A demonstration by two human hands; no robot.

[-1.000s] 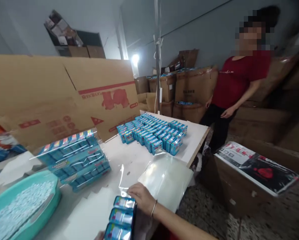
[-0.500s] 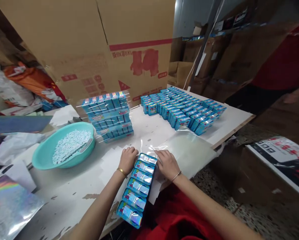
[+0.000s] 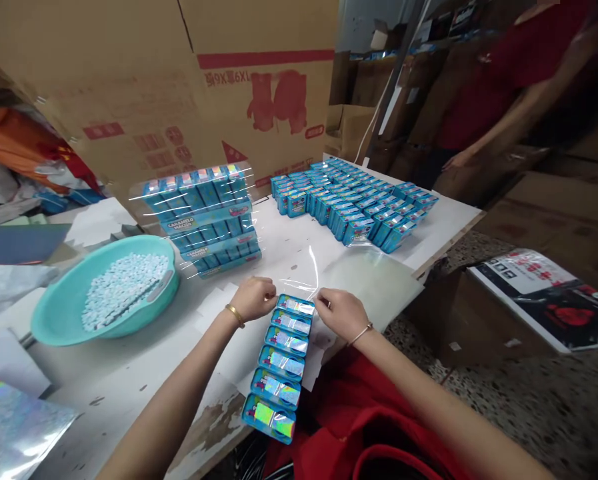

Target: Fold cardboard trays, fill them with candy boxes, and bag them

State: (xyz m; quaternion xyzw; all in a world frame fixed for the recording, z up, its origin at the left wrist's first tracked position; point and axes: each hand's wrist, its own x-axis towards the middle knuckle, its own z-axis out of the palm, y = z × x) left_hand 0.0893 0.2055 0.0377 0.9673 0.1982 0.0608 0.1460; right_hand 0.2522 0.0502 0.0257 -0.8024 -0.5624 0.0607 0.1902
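Note:
A row of several small blue tins with shiny labels lies in front of me, its near end at the table edge. Clear film sticks up past the far end. My left hand is closed at the far left corner, its fingertips pinching what looks like the film. At the far right corner my right hand pinches the film too. Behind my left hand stands a wrapped stack of blue tins in trays.
A turquoise basin of small white pieces stands left. Many blue tins fill the back right of the table. Behind rises a big cardboard box. A person in red stands at the right, beyond a floor-level box.
Both hands have curled into tighter pinches at the film, and the film stands up differently. The camera view has shifted, and the person at the right shows more, one arm lowered.

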